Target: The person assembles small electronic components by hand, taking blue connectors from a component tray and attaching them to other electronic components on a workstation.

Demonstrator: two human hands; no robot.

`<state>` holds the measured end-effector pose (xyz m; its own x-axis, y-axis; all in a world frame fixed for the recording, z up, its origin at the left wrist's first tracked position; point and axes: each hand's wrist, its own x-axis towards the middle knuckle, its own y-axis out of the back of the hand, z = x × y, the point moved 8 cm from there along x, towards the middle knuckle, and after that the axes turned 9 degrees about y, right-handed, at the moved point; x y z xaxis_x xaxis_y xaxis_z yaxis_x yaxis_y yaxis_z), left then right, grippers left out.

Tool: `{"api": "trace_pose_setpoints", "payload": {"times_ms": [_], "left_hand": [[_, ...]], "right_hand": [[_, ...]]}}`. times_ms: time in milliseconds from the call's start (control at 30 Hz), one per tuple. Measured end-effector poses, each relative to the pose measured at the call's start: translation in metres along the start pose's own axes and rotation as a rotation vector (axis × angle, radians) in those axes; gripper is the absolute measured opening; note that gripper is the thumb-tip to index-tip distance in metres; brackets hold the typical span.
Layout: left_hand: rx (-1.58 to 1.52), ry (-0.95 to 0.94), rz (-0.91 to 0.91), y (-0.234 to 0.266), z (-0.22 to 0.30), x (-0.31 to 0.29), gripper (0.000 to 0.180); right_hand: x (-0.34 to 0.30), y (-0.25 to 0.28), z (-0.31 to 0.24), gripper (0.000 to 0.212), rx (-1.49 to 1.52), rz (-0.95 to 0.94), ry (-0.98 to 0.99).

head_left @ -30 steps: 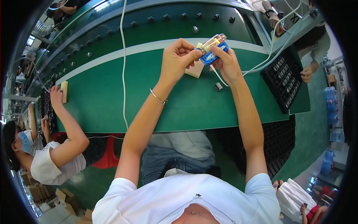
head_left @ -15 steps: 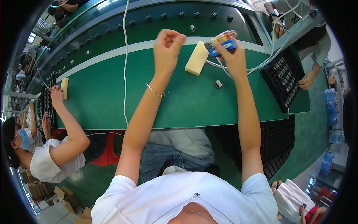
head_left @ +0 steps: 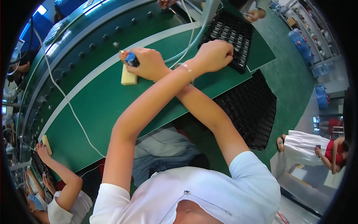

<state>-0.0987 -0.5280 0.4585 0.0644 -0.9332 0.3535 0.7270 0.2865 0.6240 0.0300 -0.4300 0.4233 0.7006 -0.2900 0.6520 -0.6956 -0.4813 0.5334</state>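
Note:
My forearms cross over the green table (head_left: 100, 100), the left above the right. My left hand (head_left: 214, 56) is at the near left part of the black tray (head_left: 238, 28) with metal parts in its cells. Its fingers are curled, and anything inside them is hidden. My right hand (head_left: 147, 63) is closed around a blue hand-held device (head_left: 130, 59) with an orange-and-clear end. Just below that device, a pale yellow block (head_left: 128, 76) rests on the table, partly covered by the hand.
Beyond the table runs a dark green conveyor (head_left: 99, 26) with spaced small metal parts (head_left: 116, 44). A white cable (head_left: 59, 87) crosses at left; hoses (head_left: 186, 48) pass behind my wrists. Black trays (head_left: 250, 108) are stacked beyond the near edge. Co-workers' hands (head_left: 255, 15) show at both sides.
The view has turned toward the right. My left arm has crossed over my right, bringing the left hand to the black tray. The right hand still grips the device, now beside the yellow block.

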Motion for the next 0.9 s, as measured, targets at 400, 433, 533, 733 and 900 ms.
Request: {"api": "trace_pose_setpoints", "payload": {"times_ms": [400, 433, 533, 733, 900], "left_hand": [[0.375, -0.12, -0.315, -0.124, 0.004, 0.06, 0.02], [0.32, -0.08, -0.349, -0.128, 0.004, 0.063, 0.022], [0.292, -0.053, -0.386, -0.132, 0.004, 0.07, 0.024], [0.409, -0.243, -0.266, -0.134, 0.028, 0.052, 0.019], [0.456, -0.333, -0.19, -0.134, 0.041, 0.042, 0.015]], "right_hand": [[-0.003, -0.003, 0.01, 0.032, -0.031, -0.008, -0.019], [-0.002, -0.002, 0.011, 0.03, -0.08, -0.013, -0.043], [0.001, -0.006, 0.008, 0.036, -0.062, -0.048, -0.057], [-0.001, -0.006, 0.006, 0.038, -0.074, -0.047, -0.047], [-0.001, -0.004, 0.008, 0.039, -0.093, -0.056, -0.057]]}}
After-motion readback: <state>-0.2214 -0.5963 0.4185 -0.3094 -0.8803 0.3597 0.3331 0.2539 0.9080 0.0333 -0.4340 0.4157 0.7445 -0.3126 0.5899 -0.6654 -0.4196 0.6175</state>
